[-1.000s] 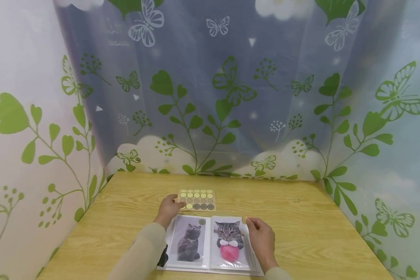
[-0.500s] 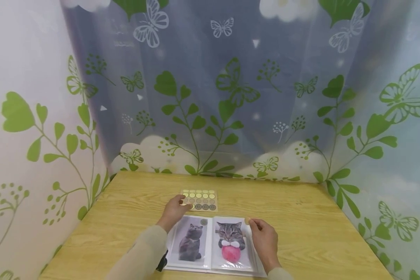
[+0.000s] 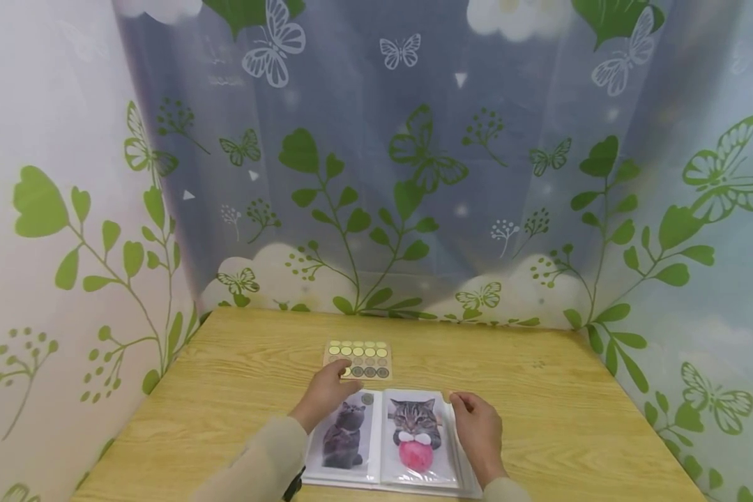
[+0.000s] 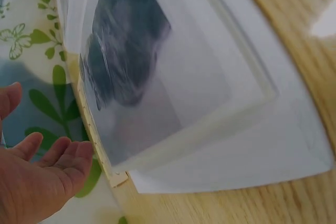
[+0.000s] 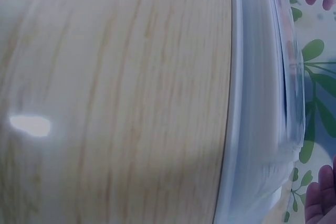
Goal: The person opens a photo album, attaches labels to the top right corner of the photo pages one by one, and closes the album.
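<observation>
Near the sticker sheet [image 3: 360,356], the left hand [image 3: 323,394] gapes.

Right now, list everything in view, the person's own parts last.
Table: one, yellow, lower half.
Album: one, white, open on table.
Sticker sheet: one, tan, yellow and grey, behind album.
Grey cat picture: one, grey, left page.
Striped cat picture: one, grey and pink, right page.
Page sticker: one, greyish, left page's corner.
Loose sticker: one, tan, album's upper right.
Backdrop: one pattern, blue, white, green, around table.
Sleeves: two, cream, forearms.
Dark item: one, black, under left sleeve.
Left hand: one, near sheet.
Right hand: one, pinching loose sticker.
</observation>
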{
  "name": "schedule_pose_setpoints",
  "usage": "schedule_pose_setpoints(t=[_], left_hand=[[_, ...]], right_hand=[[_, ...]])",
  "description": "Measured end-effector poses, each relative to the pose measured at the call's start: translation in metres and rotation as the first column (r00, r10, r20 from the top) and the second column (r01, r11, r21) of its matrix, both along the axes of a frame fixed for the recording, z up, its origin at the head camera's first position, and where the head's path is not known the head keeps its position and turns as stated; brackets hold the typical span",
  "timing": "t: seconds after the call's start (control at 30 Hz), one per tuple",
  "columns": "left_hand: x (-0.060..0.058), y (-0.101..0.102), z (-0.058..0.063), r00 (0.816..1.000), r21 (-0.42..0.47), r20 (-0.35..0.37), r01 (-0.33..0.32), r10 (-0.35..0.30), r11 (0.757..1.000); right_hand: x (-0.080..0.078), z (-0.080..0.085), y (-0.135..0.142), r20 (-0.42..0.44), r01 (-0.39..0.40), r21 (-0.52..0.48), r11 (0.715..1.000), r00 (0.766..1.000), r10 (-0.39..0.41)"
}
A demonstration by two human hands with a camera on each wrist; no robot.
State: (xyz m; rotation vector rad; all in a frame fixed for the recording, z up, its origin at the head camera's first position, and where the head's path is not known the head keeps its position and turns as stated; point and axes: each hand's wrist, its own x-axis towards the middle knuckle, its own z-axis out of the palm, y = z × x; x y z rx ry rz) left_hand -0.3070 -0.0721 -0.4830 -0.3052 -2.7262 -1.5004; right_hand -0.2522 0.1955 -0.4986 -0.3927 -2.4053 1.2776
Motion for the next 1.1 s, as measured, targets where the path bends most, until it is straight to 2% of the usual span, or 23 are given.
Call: schedule_pose_setpoints(t=[0.37,0.53,0.77,0.97,1.1], left_hand=[[0.019,0.021,-0.004,0.994,-0.071,0.010,0.107,-0.106,0.992],[0.029,0.029,-0.007,0.988,-0.176,-0.031,0.146,-0.154,0.973],[0.046,0.040,-0.011,0.970,-0.356,-0.101,0.172,-0.221,0.919],[0.059,0.046,-0.014,0.965,-0.500,-0.130,0.135,-0.228,0.855],[0.065,0.051,-0.018,0.953,-0.565,-0.162,0.124,-0.257,0.816]], right_hand=[[0.000,-0.004,0.008,0.007,-0.013,0.026,1.000,1.000,0.013],[-0.002,-0.004,0.013,0.011,-0.018,0.045,0.999,1.000,0.017],[-0.006,-0.001,0.016,0.047,-0.031,0.036,0.999,0.998,0.030],[-0.008,0.001,0.017,0.062,-0.049,0.029,0.998,0.997,0.047],[-0.010,0.000,0.019,0.079,-0.050,0.044,0.998,0.996,0.046]])
